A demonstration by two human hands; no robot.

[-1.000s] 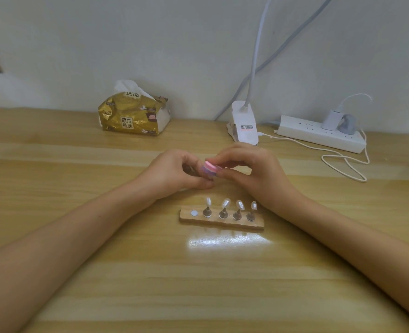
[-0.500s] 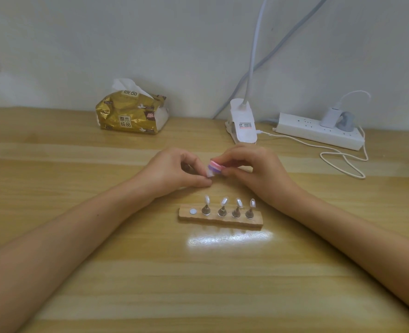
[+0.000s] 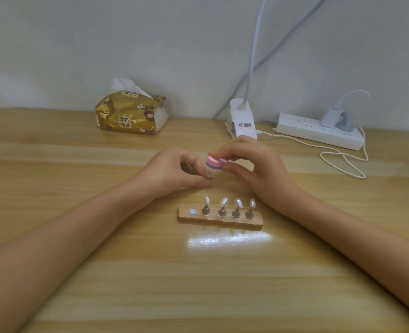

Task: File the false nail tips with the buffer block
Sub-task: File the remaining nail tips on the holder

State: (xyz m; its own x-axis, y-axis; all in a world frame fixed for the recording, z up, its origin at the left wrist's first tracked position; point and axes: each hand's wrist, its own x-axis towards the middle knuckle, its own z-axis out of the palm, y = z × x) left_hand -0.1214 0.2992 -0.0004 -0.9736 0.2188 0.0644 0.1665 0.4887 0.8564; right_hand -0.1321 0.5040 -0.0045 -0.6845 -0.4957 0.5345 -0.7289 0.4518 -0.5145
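Observation:
My right hand (image 3: pixel 256 169) pinches a pink and purple buffer block (image 3: pixel 213 163) between thumb and fingers, above the wooden table. My left hand (image 3: pixel 174 173) pinches a small false nail tip on its stand (image 3: pixel 209 174), right under the block's left end; the two touch or nearly touch. In front of both hands lies a wooden holder (image 3: pixel 220 219) with several nail tips (image 3: pixel 223 202) upright on metal stands, and one bare white magnet spot (image 3: pixel 192 211) at its left end.
A gold tissue pack (image 3: pixel 130 111) sits at the back left by the wall. A white lamp clamp (image 3: pixel 243 120) with its grey neck stands behind my hands. A white power strip (image 3: pixel 318 131) with chargers and a looping white cable (image 3: pixel 342 162) lies back right.
The buffer block has shifted slightly up and left over the nail tip held in my left hand. Both hands stay in about the same place.

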